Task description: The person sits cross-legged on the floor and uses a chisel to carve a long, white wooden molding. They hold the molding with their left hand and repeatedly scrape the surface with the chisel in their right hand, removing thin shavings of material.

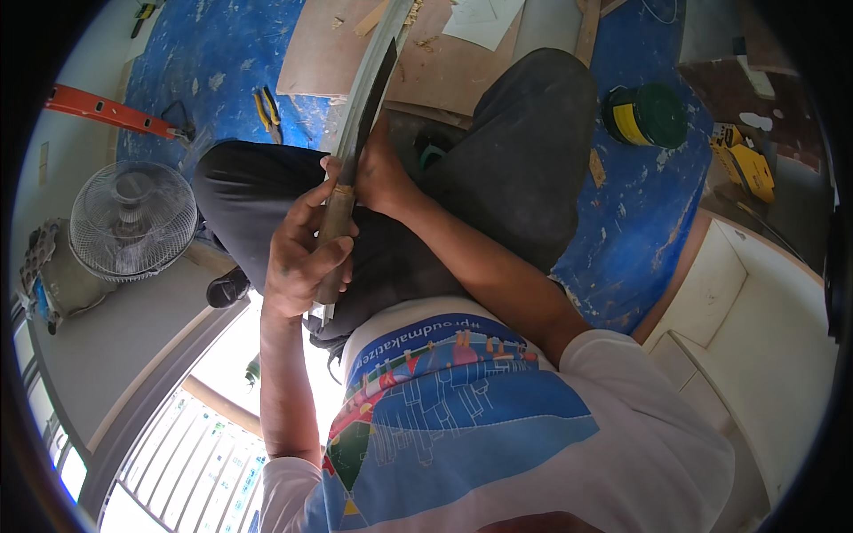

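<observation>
A long pale metal-looking strip (367, 73) rises from my lap past the top of the view. Against it lies a long knife-like tool with a dark, slant-tipped blade (378, 93) and a worn wooden handle (337, 218). My left hand (302, 253) is closed round that handle, and the strip's lower end shows below it. On the right side of the strip, my right hand (382, 173) is closed against it beside the blade's base; most of its fingers are hidden behind.
My bent legs flank the work. Yellow-handled pliers (267, 114) lie on the paint-spotted blue floor covering (209, 80), with plywood (311, 49) and shavings ahead. A red spirit level (111, 111) and fan (133, 218) stand left; a green tub (662, 117) and white cabinet (764, 311) are right.
</observation>
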`<action>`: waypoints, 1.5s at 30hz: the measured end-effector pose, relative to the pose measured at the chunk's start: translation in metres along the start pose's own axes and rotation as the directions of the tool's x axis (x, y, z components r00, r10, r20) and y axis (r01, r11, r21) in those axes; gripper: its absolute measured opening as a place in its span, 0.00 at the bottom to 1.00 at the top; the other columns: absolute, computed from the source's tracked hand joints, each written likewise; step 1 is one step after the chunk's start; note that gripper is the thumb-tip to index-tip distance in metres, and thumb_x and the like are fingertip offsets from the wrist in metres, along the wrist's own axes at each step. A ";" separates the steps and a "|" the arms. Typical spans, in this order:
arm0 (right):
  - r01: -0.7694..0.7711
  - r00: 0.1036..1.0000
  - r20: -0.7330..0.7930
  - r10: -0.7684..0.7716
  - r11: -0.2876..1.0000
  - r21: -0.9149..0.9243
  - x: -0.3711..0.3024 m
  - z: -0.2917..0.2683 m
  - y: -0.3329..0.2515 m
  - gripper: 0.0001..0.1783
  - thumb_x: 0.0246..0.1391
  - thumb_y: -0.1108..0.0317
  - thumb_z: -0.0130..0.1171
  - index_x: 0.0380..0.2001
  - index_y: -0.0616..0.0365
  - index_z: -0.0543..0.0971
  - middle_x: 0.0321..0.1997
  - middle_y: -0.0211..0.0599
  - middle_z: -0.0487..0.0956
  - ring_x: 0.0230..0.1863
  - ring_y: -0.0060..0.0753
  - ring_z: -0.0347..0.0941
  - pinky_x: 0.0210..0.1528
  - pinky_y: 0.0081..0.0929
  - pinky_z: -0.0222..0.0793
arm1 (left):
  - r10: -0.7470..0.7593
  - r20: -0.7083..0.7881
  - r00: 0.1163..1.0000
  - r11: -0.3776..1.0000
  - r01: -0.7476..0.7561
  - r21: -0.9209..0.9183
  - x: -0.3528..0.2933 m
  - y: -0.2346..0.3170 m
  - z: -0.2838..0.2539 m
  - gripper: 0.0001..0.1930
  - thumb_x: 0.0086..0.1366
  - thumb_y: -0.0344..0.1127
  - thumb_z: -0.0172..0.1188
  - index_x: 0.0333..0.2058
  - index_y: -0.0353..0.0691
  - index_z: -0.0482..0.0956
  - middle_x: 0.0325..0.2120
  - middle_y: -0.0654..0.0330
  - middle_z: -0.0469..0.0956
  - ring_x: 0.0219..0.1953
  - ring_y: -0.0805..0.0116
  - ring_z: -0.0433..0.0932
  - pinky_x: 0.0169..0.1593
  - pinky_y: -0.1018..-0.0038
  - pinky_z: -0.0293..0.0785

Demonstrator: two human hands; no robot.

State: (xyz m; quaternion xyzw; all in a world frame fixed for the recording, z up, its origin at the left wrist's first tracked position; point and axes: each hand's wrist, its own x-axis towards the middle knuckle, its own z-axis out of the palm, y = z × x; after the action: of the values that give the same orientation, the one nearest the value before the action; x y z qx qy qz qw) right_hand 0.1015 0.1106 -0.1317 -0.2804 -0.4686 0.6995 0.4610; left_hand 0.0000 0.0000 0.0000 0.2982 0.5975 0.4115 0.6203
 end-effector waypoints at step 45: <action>0.003 0.994 -0.106 -0.032 0.965 -0.263 0.005 0.001 -0.005 0.54 0.52 0.65 0.72 0.69 0.68 0.45 0.57 0.55 0.69 0.57 0.46 0.72 0.61 0.41 0.70 | -0.060 -0.028 0.998 0.998 0.061 0.021 0.011 0.043 0.015 0.38 0.61 0.28 0.66 0.69 0.29 0.63 0.33 0.53 0.79 0.18 0.69 0.80 0.19 0.76 0.75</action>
State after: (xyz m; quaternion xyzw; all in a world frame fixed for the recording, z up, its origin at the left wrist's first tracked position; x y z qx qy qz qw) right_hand 0.1001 0.1154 -0.1269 -0.3728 -0.5335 0.6108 0.4508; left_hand 0.0075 0.0323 0.0331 0.2809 0.6191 0.3902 0.6209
